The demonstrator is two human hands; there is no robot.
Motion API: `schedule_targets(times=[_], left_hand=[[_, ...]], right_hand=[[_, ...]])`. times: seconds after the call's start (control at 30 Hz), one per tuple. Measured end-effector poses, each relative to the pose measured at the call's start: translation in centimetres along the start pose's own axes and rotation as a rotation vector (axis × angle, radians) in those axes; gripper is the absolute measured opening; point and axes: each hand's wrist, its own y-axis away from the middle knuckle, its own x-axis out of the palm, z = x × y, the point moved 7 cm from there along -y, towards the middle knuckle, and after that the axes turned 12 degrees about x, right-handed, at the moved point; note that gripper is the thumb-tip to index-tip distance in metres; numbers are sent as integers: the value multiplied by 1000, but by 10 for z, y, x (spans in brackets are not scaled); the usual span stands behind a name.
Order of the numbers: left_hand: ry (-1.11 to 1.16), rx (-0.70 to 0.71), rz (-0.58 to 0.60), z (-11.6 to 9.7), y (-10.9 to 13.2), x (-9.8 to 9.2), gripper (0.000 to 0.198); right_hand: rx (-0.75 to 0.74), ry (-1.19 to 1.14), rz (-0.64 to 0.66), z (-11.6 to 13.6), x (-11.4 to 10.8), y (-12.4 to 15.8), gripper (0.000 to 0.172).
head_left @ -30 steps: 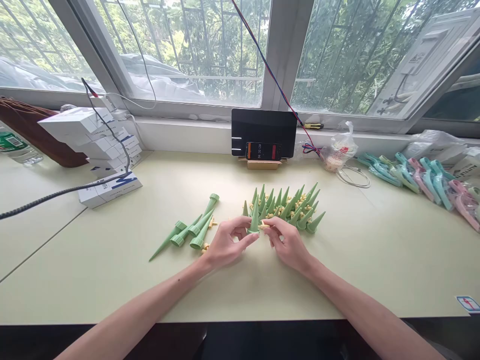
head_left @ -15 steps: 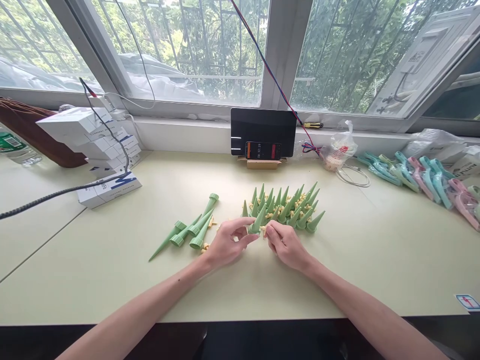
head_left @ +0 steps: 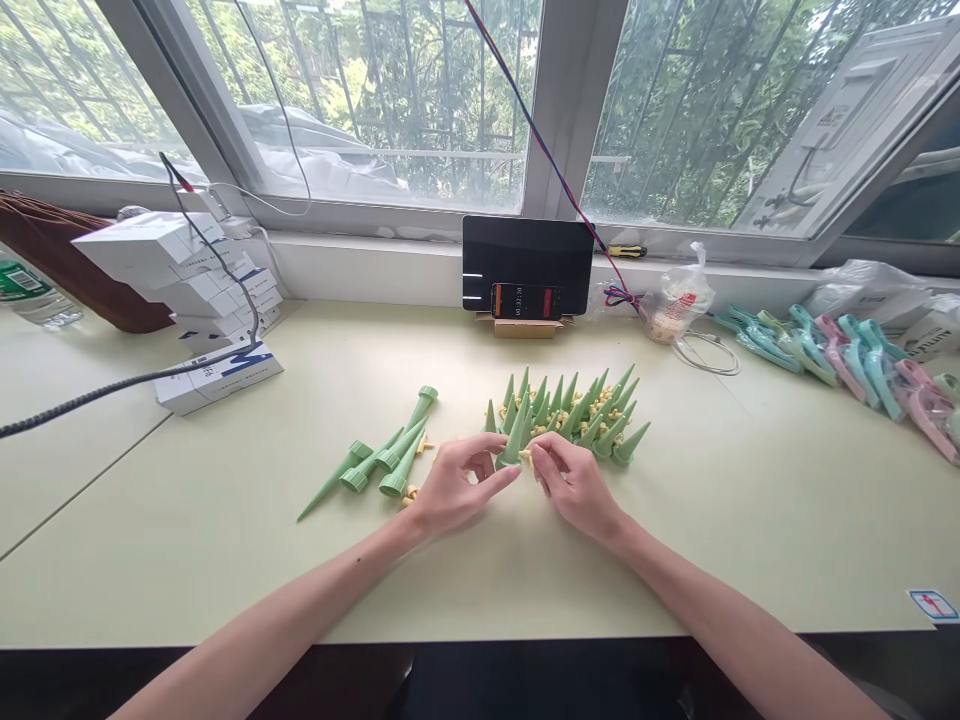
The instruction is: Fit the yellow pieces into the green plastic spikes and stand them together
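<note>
My left hand [head_left: 461, 482] grips a green plastic watering spike [head_left: 515, 440] near its wide base, its point facing up. Against the side of that spike, my right hand [head_left: 571, 483] pinches a small cream-yellow valve [head_left: 525, 455], mostly hidden by the fingers. Just beyond the hands stands a tight group of green spikes [head_left: 589, 425], points up, with yellow valves on them. Left of my left hand lie several loose green spikes [head_left: 394, 455] on their sides, and a few yellow valves [head_left: 410, 493] lie partly behind my wrist.
A phone [head_left: 526, 301] showing a timer leans on a black panel [head_left: 529, 255] at the back of the table [head_left: 360, 590]. White boxes [head_left: 217, 380] and a dark cable [head_left: 112, 395] are at left. Bagged cup [head_left: 679, 305], white cord [head_left: 709, 355] and wrapped pastel clips [head_left: 855, 355] sit at right.
The spike in my left hand has tipped slightly more upright. My right fingers have shifted a little at the valve, and my left thumb has moved slightly.
</note>
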Motion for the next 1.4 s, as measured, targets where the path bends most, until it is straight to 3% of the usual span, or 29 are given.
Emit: schedule_targets(times=[0.47,0.8,1.2,1.4], left_hand=[[23,-38,-33,-1,0,-4,31],[25,-34,-30,-1,0,-3,33],[43,-5,1,2,1,-1,32],[82,64,44,-1,1,4,28]], right_hand=[[-190,166,-118,12,-5,5,17],[-235,203,-115,9,-5,4,22],[-213,183,-100,4,-5,4,25],[-64,76,-27,3,-4,3,37]])
